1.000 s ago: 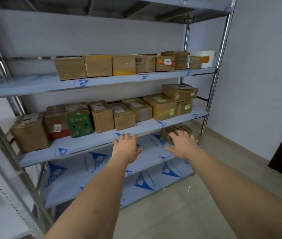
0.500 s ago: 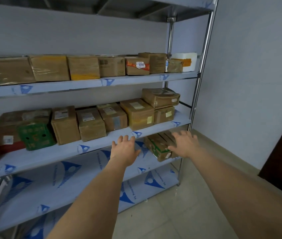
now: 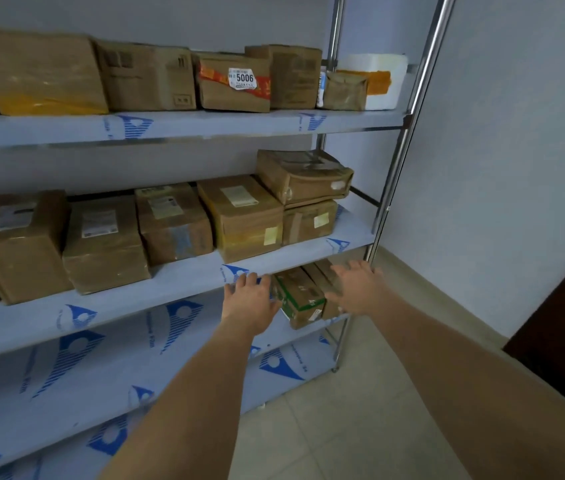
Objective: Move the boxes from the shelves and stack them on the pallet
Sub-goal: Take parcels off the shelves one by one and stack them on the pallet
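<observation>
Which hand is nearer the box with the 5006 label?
Left. The left hand is lower down, almost directly below the 5006 box; the right hand reaches lower and further right.

Storeroom or small warehouse: steel rack (image 3: 409, 109) with shelves (image 3: 184, 124) still in blue-printed film, rows of taped cardboard parcels (image 3: 244, 216) bearing shipping labels, bare wall (image 3: 516, 150), tiled floor (image 3: 360, 427).

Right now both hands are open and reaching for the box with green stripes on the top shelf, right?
Not quite. In the head view the left hand and right hand are open and reaching, but the box with green stripes sits on the lower shelf, under the middle row of boxes, not on the top shelf.
</observation>
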